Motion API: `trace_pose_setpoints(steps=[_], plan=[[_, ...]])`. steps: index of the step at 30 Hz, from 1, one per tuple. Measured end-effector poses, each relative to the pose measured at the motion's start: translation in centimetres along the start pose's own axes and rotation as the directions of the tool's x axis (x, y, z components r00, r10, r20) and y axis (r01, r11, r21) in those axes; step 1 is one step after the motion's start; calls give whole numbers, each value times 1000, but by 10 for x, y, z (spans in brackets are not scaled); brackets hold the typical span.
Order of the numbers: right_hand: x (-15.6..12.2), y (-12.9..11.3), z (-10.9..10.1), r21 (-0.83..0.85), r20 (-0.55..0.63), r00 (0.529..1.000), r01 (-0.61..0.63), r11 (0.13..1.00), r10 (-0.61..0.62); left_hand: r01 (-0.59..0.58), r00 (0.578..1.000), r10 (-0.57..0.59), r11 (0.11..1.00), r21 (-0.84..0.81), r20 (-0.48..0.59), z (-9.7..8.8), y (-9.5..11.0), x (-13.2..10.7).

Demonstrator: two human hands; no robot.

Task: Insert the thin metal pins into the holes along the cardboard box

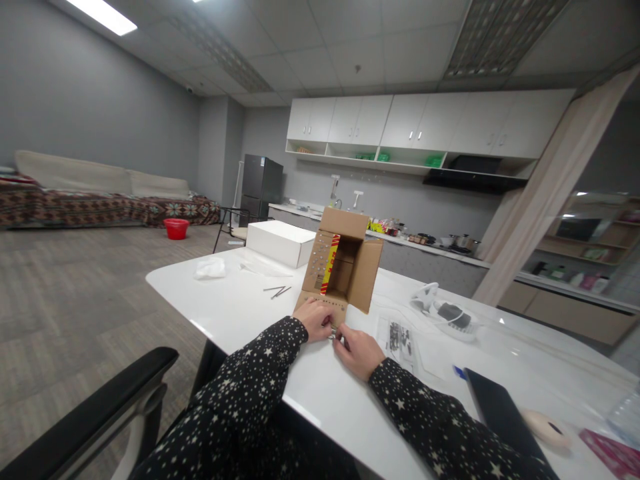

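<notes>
An open cardboard box (pixel 369 277) stands on the white table with its flaps spread and its opening toward me. Red-and-yellow tape (pixel 329 265) runs along one side flap, which is dotted with small bits or holes. My left hand (pixel 315 320) is closed at the box's lower front flap (pixel 339 311), which has a row of holes. Close beside it, at the flap's lower edge, my right hand (pixel 358 351) is closed in a pinch. Something small and shiny shows between the fingertips, too small to name. Most of what the fingers grip is hidden.
Thin dark rods (pixel 281 292) and crumpled white plastic (pixel 210 269) lie left of the box, a white carton (pixel 280 241) behind. To the right are a clear pack of small dark parts (pixel 400 338), a white corded device (pixel 453 319), a black phone-like slab (pixel 500 407) and a beige mouse-shaped object (pixel 545 428).
</notes>
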State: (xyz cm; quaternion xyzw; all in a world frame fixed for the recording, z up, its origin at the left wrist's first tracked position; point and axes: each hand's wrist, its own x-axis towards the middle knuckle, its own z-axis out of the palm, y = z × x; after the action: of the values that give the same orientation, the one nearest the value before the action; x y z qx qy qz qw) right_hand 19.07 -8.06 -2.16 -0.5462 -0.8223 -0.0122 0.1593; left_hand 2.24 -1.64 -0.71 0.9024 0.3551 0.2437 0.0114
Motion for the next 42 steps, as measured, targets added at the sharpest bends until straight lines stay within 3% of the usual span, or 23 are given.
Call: trace_pose_setpoints(steps=[5,9,17,21,23,26,32,42], plan=[[-1,1,0,-2,10,1000,-8,1000,8,13,997,-19,995,-95,-69,7,-5,4],[-1,2,1,5,6,1000,-8,1000,8,40,978,-95,959,-282,-185,13,-12,6],[-1,4,3,16,1,1000,-3,1000,3,70,895,-313,803,-592,-317,13,-18,7],[-1,3,2,11,5,1000,-9,1000,8,121,827,-372,851,-511,-423,9,-24,6],[-1,4,2,11,1,1000,-5,1000,5,181,812,-369,896,-406,-452,8,-27,6],[-1,5,3,15,-8,1000,1,1000,-1,241,828,-331,939,-245,-452,6,-29,4],[-1,4,2,18,-7,1000,1,1000,-1,282,893,-284,958,-57,-351,2,-24,3],[0,7,6,4,-25,999,24,1000,-24,402,892,-380,915,43,-245,1,-20,4]])
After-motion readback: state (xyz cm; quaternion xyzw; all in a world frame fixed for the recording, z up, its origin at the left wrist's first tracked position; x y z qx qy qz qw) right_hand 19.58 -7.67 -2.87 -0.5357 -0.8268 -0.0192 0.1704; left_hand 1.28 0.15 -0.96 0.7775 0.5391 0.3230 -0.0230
